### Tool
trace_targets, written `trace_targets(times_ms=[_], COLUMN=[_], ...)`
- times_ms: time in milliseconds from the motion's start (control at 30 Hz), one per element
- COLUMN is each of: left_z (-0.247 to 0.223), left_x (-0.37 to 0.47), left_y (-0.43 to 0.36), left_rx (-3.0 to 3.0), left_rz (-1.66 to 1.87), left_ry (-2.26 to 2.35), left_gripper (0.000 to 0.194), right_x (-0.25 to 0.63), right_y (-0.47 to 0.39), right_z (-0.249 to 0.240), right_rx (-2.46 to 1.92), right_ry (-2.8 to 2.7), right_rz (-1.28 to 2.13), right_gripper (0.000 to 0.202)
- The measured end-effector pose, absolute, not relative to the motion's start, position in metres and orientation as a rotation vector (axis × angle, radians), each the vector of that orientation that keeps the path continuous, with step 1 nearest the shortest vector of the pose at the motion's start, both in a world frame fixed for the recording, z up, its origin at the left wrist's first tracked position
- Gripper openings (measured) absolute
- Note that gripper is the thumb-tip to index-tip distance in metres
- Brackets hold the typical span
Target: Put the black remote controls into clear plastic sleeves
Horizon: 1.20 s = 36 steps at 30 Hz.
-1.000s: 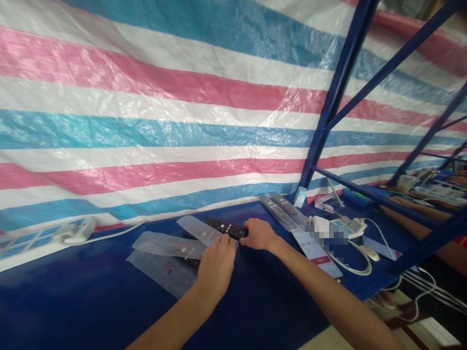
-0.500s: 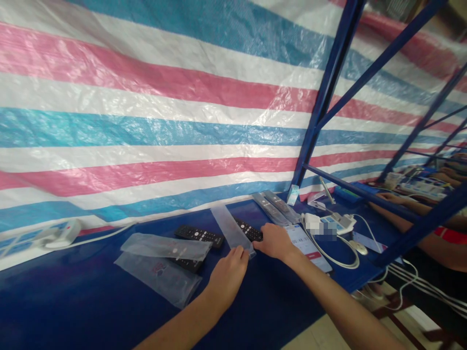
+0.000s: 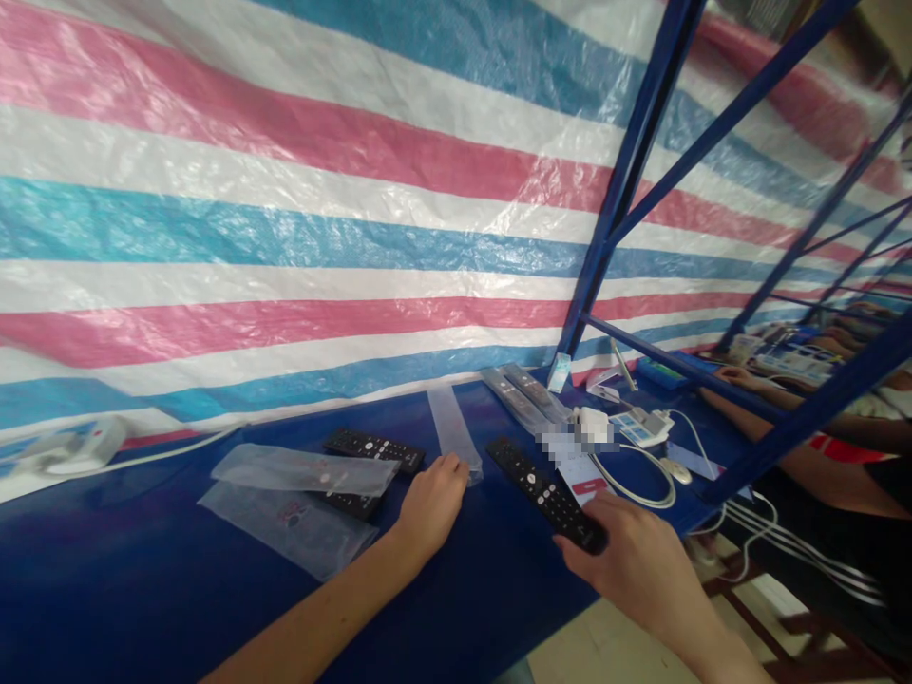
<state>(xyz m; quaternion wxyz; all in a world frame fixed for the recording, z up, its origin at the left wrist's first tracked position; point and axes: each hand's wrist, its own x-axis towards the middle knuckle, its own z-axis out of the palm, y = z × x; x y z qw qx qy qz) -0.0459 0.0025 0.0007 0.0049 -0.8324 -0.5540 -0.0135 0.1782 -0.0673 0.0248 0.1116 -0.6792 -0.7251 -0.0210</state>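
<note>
Striped plastic sheeting point(image 3: 320, 237) backs a blue table point(image 3: 456, 598), on which remotes and plastic sleeves lie. The right hand point(image 3: 637, 560) grasps a black remote point(image 3: 534, 489) by its near end, beside the table's front edge; the far end points toward the sheeting. The left hand point(image 3: 434, 502) rests with curled fingers at the near end of a flat translucent sleeve point(image 3: 452, 427), just beside the remote; whether the fingers pinch or merely press it cannot be told. Principal hazards, as judged from this arrangement: with only one end held, the remote could tip or slip should the fingers loosen, and its nearness to the edge makes a fall to the floor point(image 3: 562, 632) possible. A swing to the right could strike the phone point(image 3: 580, 470) or catch the looped white cable point(image 3: 652, 503). The thin sleeve, being light, could crease or slide if the left hand shifts abruptly. Farther left, two loose sleeves point(image 3: 263, 465) overlap a second remote point(image 3: 352, 503), next to a third remote point(image 3: 374, 448); a sweep of the left forearm could scatter this group
</note>
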Motion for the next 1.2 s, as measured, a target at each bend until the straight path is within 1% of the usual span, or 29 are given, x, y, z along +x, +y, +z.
trace_targets(times_ms=[133, 367, 600, 800, 867, 933, 1067, 1133, 1200], left_z=[0.003, -0.002, 0.005, 0.004, 0.001, 0.000, -0.002, -0.002, -0.004], left_x=[-0.043, -0.041, -0.039, -0.027, -0.023, -0.021, -0.027, -0.029, -0.028], left_y=[0.003, -0.004, -0.007, -0.019, -0.024, -0.027, -0.024, -0.024, -0.027], left_rx=[-2.627, -2.700, -2.779, -2.915, -2.945, -2.946, -2.924, -2.937, -2.973], left_rz=[-0.042, -0.143, -0.114, -0.057, -0.074, -0.107, -0.209, -0.247, -0.271], left_ry=[-1.763, -1.736, -1.674, -1.519, -1.484, -1.507, -1.566, -1.548, -1.508], left_gripper=[0.029, 0.030, 0.030, 0.029, 0.027, 0.024, 0.022, 0.022, 0.021], right_x=[0.178, 0.159, 0.147, 0.125, 0.118, 0.119, 0.139, 0.145, 0.143], right_y=[-0.088, -0.089, -0.086, -0.063, -0.054, -0.049, -0.052, -0.053, -0.048], right_z=[0.018, 0.007, -0.003, -0.017, -0.017, -0.014, -0.005, -0.004, -0.006], right_rx=[-1.936, -1.948, -1.915, -1.854, -1.845, -1.795, -1.666, -1.720, -1.802], right_ry=[-2.201, -2.212, -2.195, -2.107, -2.099, -2.136, -2.206, -2.201, -2.182], right_rz=[0.054, 0.136, 0.070, -0.036, 0.001, 0.111, 0.379, 0.386, 0.307], right_gripper=[0.017, 0.016, 0.013, 0.014, 0.013, 0.012, 0.023, 0.019, 0.019])
